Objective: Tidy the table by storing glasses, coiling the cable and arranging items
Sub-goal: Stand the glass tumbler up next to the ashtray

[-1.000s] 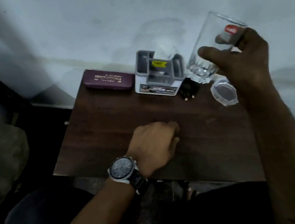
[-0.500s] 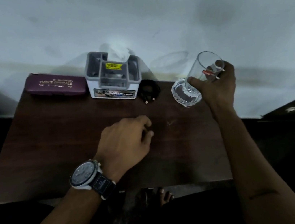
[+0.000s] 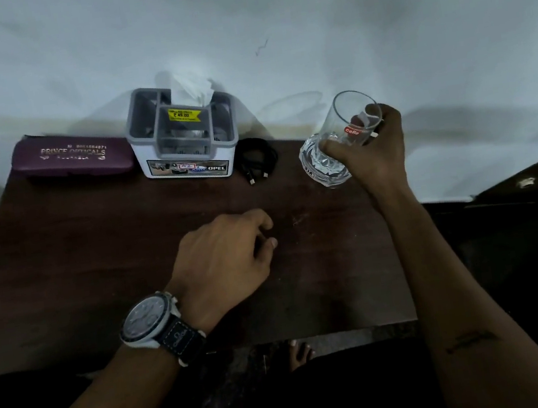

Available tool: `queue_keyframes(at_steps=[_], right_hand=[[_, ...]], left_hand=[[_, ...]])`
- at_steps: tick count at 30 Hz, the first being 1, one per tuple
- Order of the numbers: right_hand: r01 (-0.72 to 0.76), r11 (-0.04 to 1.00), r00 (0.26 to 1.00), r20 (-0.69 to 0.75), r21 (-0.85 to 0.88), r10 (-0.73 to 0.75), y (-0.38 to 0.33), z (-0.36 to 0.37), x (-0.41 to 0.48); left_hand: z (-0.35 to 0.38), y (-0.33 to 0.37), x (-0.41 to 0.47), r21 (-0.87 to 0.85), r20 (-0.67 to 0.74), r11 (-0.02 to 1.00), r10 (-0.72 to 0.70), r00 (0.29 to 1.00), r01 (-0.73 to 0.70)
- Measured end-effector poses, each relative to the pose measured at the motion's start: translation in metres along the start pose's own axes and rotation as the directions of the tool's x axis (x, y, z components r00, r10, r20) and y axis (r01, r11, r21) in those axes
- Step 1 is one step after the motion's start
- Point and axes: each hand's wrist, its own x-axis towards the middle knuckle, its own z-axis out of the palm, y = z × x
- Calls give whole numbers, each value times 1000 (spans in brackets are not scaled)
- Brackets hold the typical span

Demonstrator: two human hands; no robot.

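Dark wood desk (image 3: 96,262) fills the middle of the frame under a pale wall. At lower centre the left hand (image 3: 224,262) rests on it, fingers loosely curled and empty. Right of centre, the right hand (image 3: 374,151) wraps a clear faceted glass (image 3: 332,150), tilted at the desk's far right corner. Placing seems the step in hand; next it needs lowering upright and releasing. Farther back, the coiled black cable (image 3: 256,160) lies just beside the organiser box (image 3: 182,136), with the maroon spectacle case (image 3: 72,157) at upper left.

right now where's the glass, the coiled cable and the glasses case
glass (image 3: 338,138): head view, clear side wall.
coiled cable (image 3: 256,160): head view, black loops.
glasses case (image 3: 73,158): head view, maroon lid.
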Motion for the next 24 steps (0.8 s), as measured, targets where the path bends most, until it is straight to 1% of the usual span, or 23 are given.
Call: queue_keyframes(at_steps=[7,13,17,19,24], right_hand=[[60,998,998,31,-28,-59,9,-1,-2],[93,995,995,28,-33,-92,13,2,-3],[83,996,996,21,-23,-83,13,3,-6],[54,998,998,46,-31,-53,13,3,-7],[-24,972,989,138,-235,58,20,2,-12]], left_hand=[[0,2,0,2,33,1000,6,999,-6],[0,2,0,10,30,1000,7,1000,-8],[1,1,0,0,32,1000,9,999,-9],[1,1,0,-5,33,1000,8,999,-8],[3,0,0,2,33,1000,7,999,-7]])
